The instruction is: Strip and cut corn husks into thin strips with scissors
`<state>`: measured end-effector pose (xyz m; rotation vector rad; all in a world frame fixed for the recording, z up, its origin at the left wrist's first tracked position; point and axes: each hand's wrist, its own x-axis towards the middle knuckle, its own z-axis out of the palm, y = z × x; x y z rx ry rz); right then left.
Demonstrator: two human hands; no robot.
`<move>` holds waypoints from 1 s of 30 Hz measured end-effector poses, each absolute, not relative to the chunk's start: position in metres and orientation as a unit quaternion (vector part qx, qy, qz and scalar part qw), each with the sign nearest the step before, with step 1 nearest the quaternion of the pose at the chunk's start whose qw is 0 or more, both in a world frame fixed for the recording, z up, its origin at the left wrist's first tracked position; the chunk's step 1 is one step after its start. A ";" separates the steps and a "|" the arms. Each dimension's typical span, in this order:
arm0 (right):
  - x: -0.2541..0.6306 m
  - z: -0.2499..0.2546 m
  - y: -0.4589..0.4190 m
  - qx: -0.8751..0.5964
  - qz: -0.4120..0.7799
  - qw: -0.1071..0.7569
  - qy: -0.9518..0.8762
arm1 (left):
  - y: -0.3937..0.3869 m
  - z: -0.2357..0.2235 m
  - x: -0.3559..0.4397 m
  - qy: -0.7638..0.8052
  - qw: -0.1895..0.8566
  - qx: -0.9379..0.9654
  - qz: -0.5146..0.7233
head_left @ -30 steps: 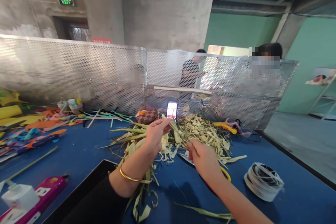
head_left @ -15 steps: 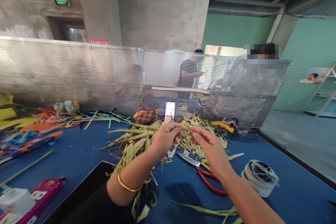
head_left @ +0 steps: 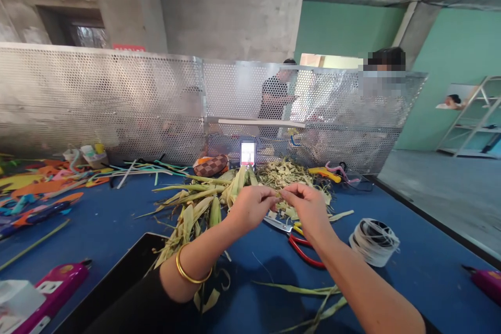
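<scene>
My left hand [head_left: 256, 207] and my right hand [head_left: 307, 206] meet over the blue table, fingertips nearly touching. Both are closed in a pinch. Whatever thin, small thing lies between the fingertips is too small to make out. Beneath and left of my left hand spread long corn husks [head_left: 214, 214], green to dry yellow. Behind the hands rises a heap of shredded husk bits [head_left: 287, 175]. Red-handled scissors [head_left: 305, 253] lie under my right wrist, with something yellow beside the blades. A lit phone [head_left: 248, 154] stands upright beyond my hands.
A spool of white cord [head_left: 373, 242] stands to the right. A black tray [head_left: 129, 266] and a purple power strip [head_left: 58, 292] lie front left. Coloured scraps [head_left: 43, 182] cover the far left, and a checked pouch [head_left: 211, 166] sits behind. A perforated metal screen [head_left: 156, 109] closes the back; people are beyond it.
My right hand has come in to meet my left, its fingers now pinched where they were apart. The whole view has shifted slightly, so things sit higher and farther left.
</scene>
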<state>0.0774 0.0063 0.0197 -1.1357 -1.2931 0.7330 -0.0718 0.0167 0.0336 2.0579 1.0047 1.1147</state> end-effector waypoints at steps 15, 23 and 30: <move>0.084 0.018 0.010 -0.499 0.193 0.488 -0.690 | 0.016 0.034 -0.074 0.447 0.193 0.809 0.330; 0.092 0.022 -0.006 -0.409 -0.058 0.410 -0.813 | 0.013 0.040 -0.075 0.448 0.158 0.835 0.278; 0.132 0.007 -0.041 -0.419 -0.202 0.237 -0.853 | 0.004 0.028 -0.058 0.364 0.280 0.871 0.173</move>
